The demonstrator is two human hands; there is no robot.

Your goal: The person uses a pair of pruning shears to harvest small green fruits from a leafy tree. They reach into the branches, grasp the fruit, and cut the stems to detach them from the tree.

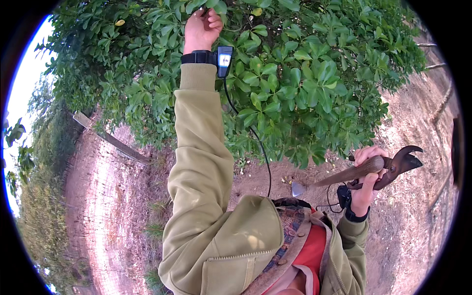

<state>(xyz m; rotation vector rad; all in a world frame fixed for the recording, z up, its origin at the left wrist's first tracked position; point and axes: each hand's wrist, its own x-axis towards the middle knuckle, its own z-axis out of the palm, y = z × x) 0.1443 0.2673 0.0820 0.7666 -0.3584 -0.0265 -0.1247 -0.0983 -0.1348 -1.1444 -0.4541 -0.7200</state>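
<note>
My left hand (203, 27) reaches up into a leafy green shrub (280, 84), palm towards me. Its fingers are curled in around a dark twig (205, 12), and leaves hide part of the grip. Lower right, my right hand (367, 177) is closed around rust-brown bypass pruning shears (394, 169), their hooked jaws parted and pointing right. The same hand also holds a wooden-handled tool (343, 173), whose flat metal blade (298, 189) points left towards my body.
A black cable (262, 143) runs from the device (224, 61) on my left wrist down to my waist. Dry, littered soil (409, 221) lies under the shrub. A post (110, 138) and wire mesh (99, 217) stand on the left.
</note>
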